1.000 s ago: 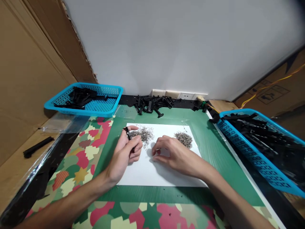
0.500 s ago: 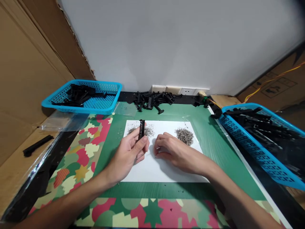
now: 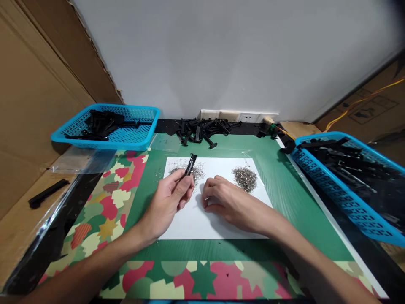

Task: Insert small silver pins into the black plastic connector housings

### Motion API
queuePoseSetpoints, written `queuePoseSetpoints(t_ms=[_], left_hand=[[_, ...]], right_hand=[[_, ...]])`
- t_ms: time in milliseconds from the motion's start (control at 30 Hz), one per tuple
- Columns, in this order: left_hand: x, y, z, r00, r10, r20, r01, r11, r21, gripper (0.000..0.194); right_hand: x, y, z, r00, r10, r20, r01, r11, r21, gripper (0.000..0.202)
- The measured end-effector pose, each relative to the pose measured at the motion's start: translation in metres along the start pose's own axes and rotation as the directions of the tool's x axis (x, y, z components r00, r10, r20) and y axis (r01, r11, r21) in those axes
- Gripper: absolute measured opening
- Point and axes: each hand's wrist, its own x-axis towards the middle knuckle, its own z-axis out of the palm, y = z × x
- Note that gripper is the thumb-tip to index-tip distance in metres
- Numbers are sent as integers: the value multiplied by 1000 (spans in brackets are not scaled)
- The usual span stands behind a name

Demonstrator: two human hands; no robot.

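Between the thumb and fingers of my left hand [image 3: 172,196] is a narrow black plastic part [image 3: 190,164], its upper end tilted to the right. My right hand [image 3: 221,198] is just to its right over a white sheet [image 3: 196,223], fingers curled together; whatever they hold is hidden. A pile of small metal pieces [image 3: 244,179] lies beyond my right hand, and another loose pile [image 3: 198,171] is partly hidden behind the black part and my left hand.
Black parts [image 3: 202,130] are heaped at the back by wall sockets [image 3: 248,117]. Blue baskets of black parts stand at left [image 3: 126,145] and right [image 3: 341,202]. One black part [image 3: 47,194] lies on cardboard at the far left.
My left hand has turned, so the black part now leans right instead of standing nearly upright. My right hand has shifted very slightly left, fingers still curled.
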Motion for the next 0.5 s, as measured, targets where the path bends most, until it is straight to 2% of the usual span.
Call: queuePoseSetpoints(t_ms=[100, 200, 333, 400, 500], left_hand=[[2, -3, -1, 1000, 0, 14, 0, 999, 36, 36], [3, -5, -3, 999, 5, 38, -8, 997, 80, 36], [2, -7, -3, 998, -18, 59, 12, 996, 86, 35], [2, -8, -3, 997, -32, 77, 27, 997, 67, 34], [1, -11, 0, 997, -16, 75, 12, 998, 56, 33]], right_hand=[[-2, -2, -5, 999, 9, -37, -8, 999, 40, 19], [-4, -4, -14, 988, 62, -145, -43, 991, 129, 19], [-2, -3, -17, 927, 64, -370, 19, 976, 216, 8], [-1, -2, -13, 898, 61, -436, 45, 972, 230, 2], [0, -1, -8, 889, 62, -454, 57, 968, 243, 16]])
